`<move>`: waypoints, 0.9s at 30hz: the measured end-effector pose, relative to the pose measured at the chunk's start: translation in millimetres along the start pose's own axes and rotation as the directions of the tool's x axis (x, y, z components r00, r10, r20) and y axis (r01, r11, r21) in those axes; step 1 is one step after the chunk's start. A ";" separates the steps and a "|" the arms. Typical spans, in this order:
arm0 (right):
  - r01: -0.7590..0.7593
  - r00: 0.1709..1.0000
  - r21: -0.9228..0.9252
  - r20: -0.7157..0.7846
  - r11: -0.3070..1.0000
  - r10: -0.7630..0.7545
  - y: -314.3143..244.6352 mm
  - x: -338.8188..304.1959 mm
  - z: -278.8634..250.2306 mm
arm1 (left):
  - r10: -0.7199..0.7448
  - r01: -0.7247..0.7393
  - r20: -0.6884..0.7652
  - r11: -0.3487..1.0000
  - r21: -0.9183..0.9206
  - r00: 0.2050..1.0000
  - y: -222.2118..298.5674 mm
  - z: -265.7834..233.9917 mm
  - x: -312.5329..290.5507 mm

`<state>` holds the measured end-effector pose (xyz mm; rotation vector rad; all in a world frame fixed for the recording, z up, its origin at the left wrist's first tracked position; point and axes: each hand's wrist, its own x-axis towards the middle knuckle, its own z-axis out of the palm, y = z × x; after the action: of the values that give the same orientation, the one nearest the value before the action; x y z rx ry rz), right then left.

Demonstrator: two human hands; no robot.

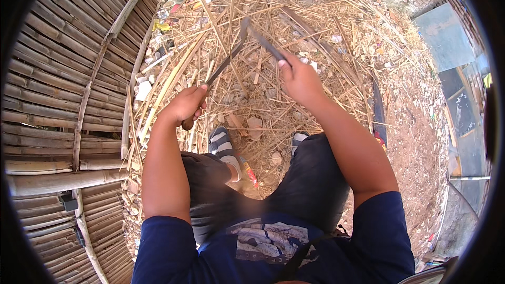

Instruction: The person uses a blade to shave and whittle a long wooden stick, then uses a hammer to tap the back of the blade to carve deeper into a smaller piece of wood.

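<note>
Navy cloth shirt (271, 242): bottom centre.
Left hand (187, 104): grasping brown-handled, curved dark blade (225, 65), left of centre.
Right hand (302, 80): grasping narrow dark bar (270, 48), upper centre.

I look through one wide fisheye worn on the person's head, facing steeply down over the blue shirt (221, 255) and dark trousers (313, 181) toward the left hand (185, 104) and right hand (302, 80), both fairly near the lens. My round view reaches forward across straw-strewn ground (265, 106) and bends the bamboo wall (58, 79) along its left rim.
</note>
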<state>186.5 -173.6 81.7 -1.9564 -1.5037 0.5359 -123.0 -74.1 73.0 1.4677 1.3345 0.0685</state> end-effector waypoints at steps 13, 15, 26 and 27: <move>-0.001 0.952 -0.141 0.304 0.990 0.045 -11.2 11.9 2.8 | 0.006 -0.008 -0.017 0.996 -0.090 1.000 -8.2 7.7 5.0; 0.054 0.987 -0.133 0.157 0.990 -0.033 39.2 17.9 1.1 | -0.032 0.034 0.019 0.993 -0.112 0.999 -5.7 13.8 9.2; -0.415 0.832 -0.530 0.106 0.739 0.544 175.1 1.8 -36.3 | -0.052 0.098 0.120 0.900 -0.424 0.991 0.7 34.4 22.0; -0.428 0.857 -0.475 0.055 0.769 0.512 168.8 -1.2 -41.1 | -0.045 0.106 0.145 0.889 -0.445 0.988 0.2 36.1 24.6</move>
<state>333.3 -212.7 -2.5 -2.7580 -1.3089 0.6312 -90.3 -79.4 44.4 1.0050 1.1699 0.2146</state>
